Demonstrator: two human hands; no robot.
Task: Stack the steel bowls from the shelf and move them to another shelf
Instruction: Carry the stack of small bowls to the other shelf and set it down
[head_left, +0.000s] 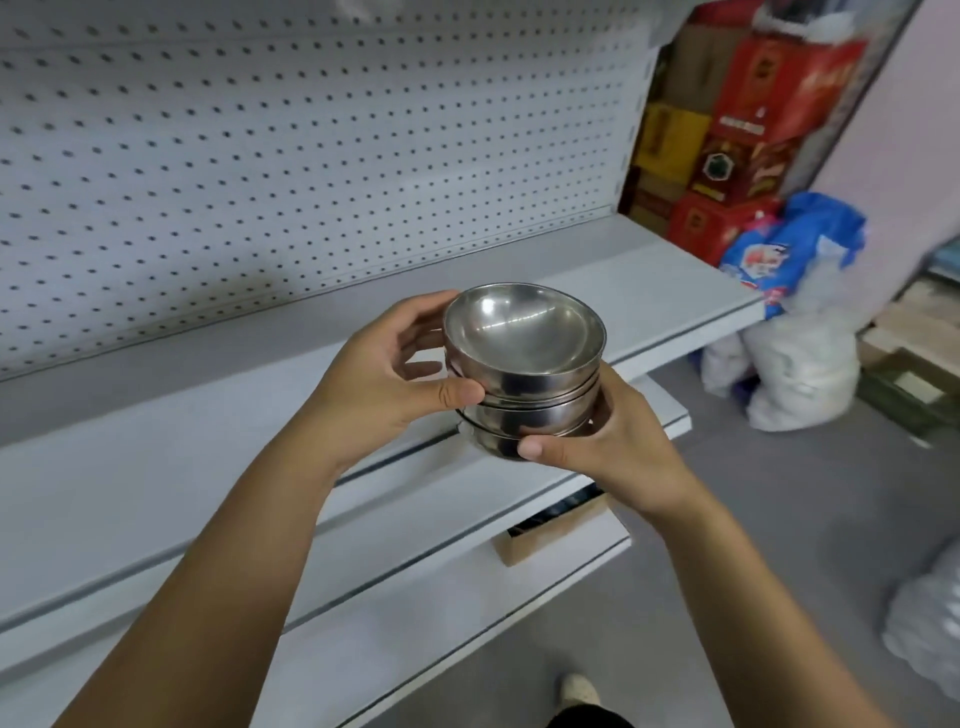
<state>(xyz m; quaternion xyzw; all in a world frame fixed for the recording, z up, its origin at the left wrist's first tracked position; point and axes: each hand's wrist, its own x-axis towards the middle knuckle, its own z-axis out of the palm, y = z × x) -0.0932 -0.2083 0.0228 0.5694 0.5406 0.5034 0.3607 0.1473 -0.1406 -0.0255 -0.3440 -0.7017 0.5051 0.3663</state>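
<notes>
Left hand (387, 376) and right hand (618, 449) both clasp the stack of steel bowls (524, 364), held upright between them. I read the shelf (623, 260) as directly beyond, slightly lower.

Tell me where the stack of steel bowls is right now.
Head view, centre: the stack of bowls is held between the left hand and right hand, over the front edge of a grey shelf.
</notes>
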